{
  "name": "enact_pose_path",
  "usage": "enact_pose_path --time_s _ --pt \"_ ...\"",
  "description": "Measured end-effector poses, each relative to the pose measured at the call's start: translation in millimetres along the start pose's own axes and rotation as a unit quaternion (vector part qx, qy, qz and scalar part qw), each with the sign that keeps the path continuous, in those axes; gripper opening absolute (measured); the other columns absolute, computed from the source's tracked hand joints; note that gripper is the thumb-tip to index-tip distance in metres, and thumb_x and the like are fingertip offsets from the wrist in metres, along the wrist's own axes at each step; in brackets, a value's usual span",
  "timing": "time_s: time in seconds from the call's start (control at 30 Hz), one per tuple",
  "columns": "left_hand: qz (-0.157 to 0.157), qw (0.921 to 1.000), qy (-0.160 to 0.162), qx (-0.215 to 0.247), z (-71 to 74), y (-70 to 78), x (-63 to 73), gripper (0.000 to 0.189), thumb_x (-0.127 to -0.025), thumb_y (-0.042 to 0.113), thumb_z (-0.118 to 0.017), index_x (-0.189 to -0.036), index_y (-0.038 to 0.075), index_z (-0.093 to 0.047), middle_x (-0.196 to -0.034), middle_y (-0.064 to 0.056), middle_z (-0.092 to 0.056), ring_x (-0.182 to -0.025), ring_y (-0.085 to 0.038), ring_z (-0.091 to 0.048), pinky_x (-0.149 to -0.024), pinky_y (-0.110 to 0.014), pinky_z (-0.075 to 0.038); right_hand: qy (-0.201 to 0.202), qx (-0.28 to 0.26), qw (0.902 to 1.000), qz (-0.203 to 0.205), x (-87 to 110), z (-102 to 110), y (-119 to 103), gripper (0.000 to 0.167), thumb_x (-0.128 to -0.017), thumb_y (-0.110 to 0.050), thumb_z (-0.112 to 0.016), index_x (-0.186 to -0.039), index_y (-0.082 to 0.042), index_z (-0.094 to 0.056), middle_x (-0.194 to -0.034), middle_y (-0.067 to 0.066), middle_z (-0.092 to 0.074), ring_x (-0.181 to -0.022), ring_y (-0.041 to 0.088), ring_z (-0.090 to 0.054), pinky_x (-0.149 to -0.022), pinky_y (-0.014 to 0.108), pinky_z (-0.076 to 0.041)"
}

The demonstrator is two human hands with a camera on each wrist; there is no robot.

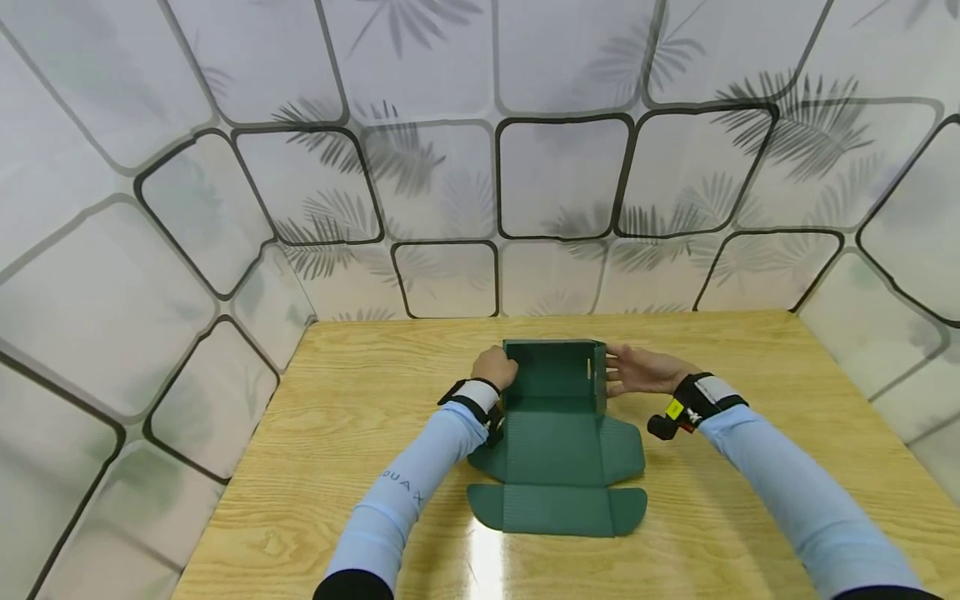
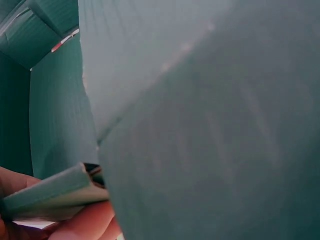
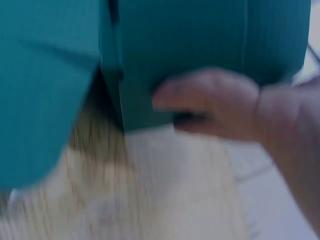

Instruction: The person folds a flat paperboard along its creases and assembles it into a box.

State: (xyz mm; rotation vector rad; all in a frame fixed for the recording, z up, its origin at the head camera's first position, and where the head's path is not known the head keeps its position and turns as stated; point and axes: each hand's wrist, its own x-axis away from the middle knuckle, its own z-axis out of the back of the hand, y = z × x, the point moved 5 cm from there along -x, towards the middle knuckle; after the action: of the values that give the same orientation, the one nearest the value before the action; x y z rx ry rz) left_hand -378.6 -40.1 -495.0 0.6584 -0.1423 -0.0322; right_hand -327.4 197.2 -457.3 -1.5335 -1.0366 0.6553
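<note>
A dark green cardboard box (image 1: pixel 555 450) lies on the table, its tray part at the far side and its lid unfolded toward me. The left hand (image 1: pixel 495 367) pinches the tray's left wall; the left wrist view shows fingers (image 2: pixel 87 222) on both sides of that folded wall (image 2: pixel 50 192). At the opposite side, the right hand (image 1: pixel 648 369) has its fingers stretched out against the outside of the right wall (image 1: pixel 600 375). In the blurred right wrist view, that hand (image 3: pixel 215 102) overlaps the green side panel (image 3: pixel 180 45). A narrow light slot shows inside the right wall.
The lid's side flaps (image 1: pixel 621 450) and front flap (image 1: pixel 558 510) spread over the wood-grain table (image 1: pixel 360 467). Behind the table's far edge hangs a patterned white curtain (image 1: pixel 562 179), which also runs along both sides.
</note>
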Motion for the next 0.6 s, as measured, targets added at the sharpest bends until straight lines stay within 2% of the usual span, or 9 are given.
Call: enact_pose_path --time_s 0.03,0.07,0.1,0.17,0.27,0.33,0.47,0.53,0.6 --pt "-0.001 1.0000 0.003 0.003 1.3 1.4 1.7 0.037 -0.090 0.007 -0.048 -0.054 0.010 -0.040 -0.053 -0.002 -0.034 -0.048 -0.020 -0.038 -0.045 -0.032 -0.033 0.047 0.015 0.9985 -0.023 -3.2 -2.3 -1.5 0.090 -0.103 -0.044 -0.035 -0.145 0.002 0.030 -0.152 0.034 0.023 -0.142 0.054 0.009 -0.113 0.061 -0.023" --pt "0.017 0.9998 -0.008 0.002 8.5 9.0 10.3 0.038 -0.090 0.005 -0.050 -0.053 0.009 -0.040 -0.053 -0.003 -0.035 -0.049 -0.021 -0.039 -0.046 -0.032 -0.034 0.098 0.028 0.9936 -0.049 -6.6 -4.3 -2.7 0.091 -0.103 -0.039 -0.040 -0.145 0.003 0.029 -0.152 0.035 0.022 -0.140 0.055 0.010 -0.112 0.061 -0.024" --pt "0.015 0.9999 0.000 0.000 11.1 11.8 14.9 0.038 -0.090 0.005 -0.049 -0.053 0.009 -0.040 -0.053 -0.002 -0.035 -0.049 -0.020 -0.039 -0.046 -0.031 -0.034 0.147 0.042 0.9855 -0.075 -9.6 -6.2 -3.5 0.094 -0.102 -0.035 -0.046 -0.146 0.004 0.027 -0.153 0.035 0.018 -0.141 0.055 0.007 -0.112 0.061 -0.024" --pt "0.016 0.9998 0.008 -0.002 16.2 15.6 21.7 0.039 -0.090 0.004 -0.049 -0.053 0.010 -0.038 -0.052 -0.001 -0.033 -0.048 -0.018 -0.037 -0.044 -0.029 -0.031 0.230 0.069 0.9633 -0.119 -17.5 -10.2 -4.3 0.100 -0.097 -0.032 -0.058 -0.149 0.005 0.019 -0.156 0.033 0.010 -0.143 0.053 0.001 -0.112 0.061 -0.025" --pt "0.015 0.9997 0.014 -0.010 20.8 20.3 29.1 0.040 -0.092 0.005 -0.048 -0.054 0.011 -0.036 -0.054 -0.001 -0.033 -0.049 -0.017 -0.036 -0.046 -0.027 -0.030 0.324 0.121 0.9247 -0.160 -28.1 -13.0 -4.1 0.103 -0.090 -0.033 -0.068 -0.151 0.007 0.005 -0.157 0.032 -0.006 -0.144 0.049 -0.014 -0.111 0.060 -0.028" --pt "0.017 0.9997 0.013 -0.011 20.9 21.2 29.7 0.041 -0.092 0.006 -0.049 -0.055 0.012 -0.035 -0.055 0.000 -0.033 -0.050 -0.016 -0.035 -0.046 -0.027 -0.029 0.366 0.145 0.9045 -0.164 -34.3 -13.2 -3.2 0.100 -0.088 -0.032 -0.071 -0.152 0.008 -0.006 -0.156 0.031 -0.016 -0.142 0.047 -0.023 -0.110 0.060 -0.029" --pt "0.016 0.9996 0.018 -0.011 20.1 21.1 29.8 0.042 -0.092 0.007 -0.049 -0.054 0.013 -0.034 -0.054 0.000 -0.031 -0.049 -0.016 -0.034 -0.046 -0.027 -0.029 0.447 0.165 0.8656 -0.153 -40.0 -10.0 0.8 0.099 -0.085 -0.029 -0.073 -0.151 0.009 -0.010 -0.155 0.031 -0.018 -0.140 0.046 -0.025 -0.111 0.057 -0.029" --pt "0.017 0.9996 0.018 -0.010 20.3 21.2 30.0 0.042 -0.092 0.006 -0.049 -0.054 0.013 -0.034 -0.053 0.000 -0.030 -0.048 -0.016 -0.033 -0.045 -0.027 -0.028 0.480 0.167 0.8491 -0.143 -41.1 -8.2 4.5 0.096 -0.084 -0.027 -0.075 -0.150 0.010 -0.015 -0.155 0.030 -0.020 -0.140 0.045 -0.026 -0.112 0.054 -0.030" --pt "0.019 0.9997 0.016 -0.008 20.3 21.0 30.2 0.043 -0.092 0.006 -0.049 -0.053 0.013 -0.034 -0.052 0.001 -0.030 -0.047 -0.016 -0.032 -0.045 -0.027 -0.028 0.502 0.170 0.8387 -0.125 -42.7 -6.5 8.7 0.088 -0.084 -0.023 -0.075 -0.148 0.010 -0.024 -0.152 0.030 -0.027 -0.137 0.045 -0.032 -0.111 0.052 -0.033"
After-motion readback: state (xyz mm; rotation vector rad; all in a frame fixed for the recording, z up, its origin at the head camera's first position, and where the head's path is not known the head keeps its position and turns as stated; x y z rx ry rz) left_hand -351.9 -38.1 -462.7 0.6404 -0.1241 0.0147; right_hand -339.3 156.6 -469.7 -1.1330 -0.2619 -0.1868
